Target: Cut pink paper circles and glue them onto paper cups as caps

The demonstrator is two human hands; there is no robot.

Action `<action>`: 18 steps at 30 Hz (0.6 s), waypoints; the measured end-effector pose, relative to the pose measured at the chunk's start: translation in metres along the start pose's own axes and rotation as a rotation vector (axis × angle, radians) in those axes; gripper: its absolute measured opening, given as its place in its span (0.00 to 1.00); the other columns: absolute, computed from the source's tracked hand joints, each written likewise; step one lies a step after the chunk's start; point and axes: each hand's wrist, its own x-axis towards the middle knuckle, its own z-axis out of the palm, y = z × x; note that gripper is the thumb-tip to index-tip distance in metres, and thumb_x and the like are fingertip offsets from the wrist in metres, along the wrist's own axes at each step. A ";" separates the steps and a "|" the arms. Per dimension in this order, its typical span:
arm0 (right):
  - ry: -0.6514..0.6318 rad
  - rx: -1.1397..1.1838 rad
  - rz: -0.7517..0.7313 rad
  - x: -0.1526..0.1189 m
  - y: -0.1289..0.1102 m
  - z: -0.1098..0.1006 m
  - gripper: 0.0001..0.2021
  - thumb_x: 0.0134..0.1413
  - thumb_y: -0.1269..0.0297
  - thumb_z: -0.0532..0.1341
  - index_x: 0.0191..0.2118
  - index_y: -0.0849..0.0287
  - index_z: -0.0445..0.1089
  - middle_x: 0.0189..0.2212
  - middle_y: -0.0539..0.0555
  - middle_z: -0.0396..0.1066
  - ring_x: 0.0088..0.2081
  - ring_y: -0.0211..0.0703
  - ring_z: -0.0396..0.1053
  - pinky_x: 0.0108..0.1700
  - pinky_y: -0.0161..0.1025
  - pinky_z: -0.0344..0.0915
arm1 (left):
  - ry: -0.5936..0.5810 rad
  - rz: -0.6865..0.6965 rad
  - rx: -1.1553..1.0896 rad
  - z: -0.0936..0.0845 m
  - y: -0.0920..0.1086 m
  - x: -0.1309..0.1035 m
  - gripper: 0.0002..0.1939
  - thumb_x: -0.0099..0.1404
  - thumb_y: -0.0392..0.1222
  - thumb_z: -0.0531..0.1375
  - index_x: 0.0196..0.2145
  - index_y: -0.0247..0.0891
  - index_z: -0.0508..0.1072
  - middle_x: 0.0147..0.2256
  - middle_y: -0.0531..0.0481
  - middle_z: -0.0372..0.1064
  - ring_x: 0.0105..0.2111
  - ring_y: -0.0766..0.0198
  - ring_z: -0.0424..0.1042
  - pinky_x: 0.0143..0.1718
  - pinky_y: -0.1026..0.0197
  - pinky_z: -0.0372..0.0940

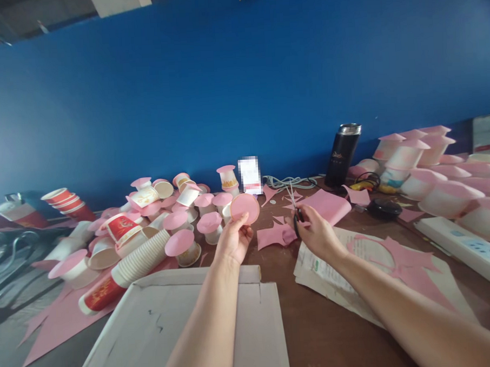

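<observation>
My left hand (234, 241) is closed, pinching a pink paper disc (246, 206) with a tan edge, held up facing me. Whether anything is behind the disc is hidden. To its right, my right hand (315, 232) is wrapped around black-handled scissors (297, 220), their blades pointing up and away. Pink paper scraps (271, 236) lie on the table between the two hands. Just past my left hand stand several paper cups topped with pink discs, including a white cup (209, 228).
A pale cardboard box (186, 326) lies under my left forearm. On the left is a long stack of cups (138, 258). A black thermos (343, 155) stands by the blue wall. At right are a white power strip (467, 252) and pink-covered bowls (448, 191).
</observation>
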 end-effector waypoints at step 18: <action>-0.391 0.229 0.050 -0.015 -0.018 0.007 0.19 0.52 0.56 0.62 0.49 0.56 0.71 0.27 0.50 0.74 0.28 0.41 0.69 0.32 0.35 0.65 | -0.021 0.064 0.105 -0.003 -0.007 0.001 0.13 0.47 0.33 0.69 0.30 0.34 0.71 0.26 0.54 0.69 0.22 0.76 0.66 0.21 0.74 0.60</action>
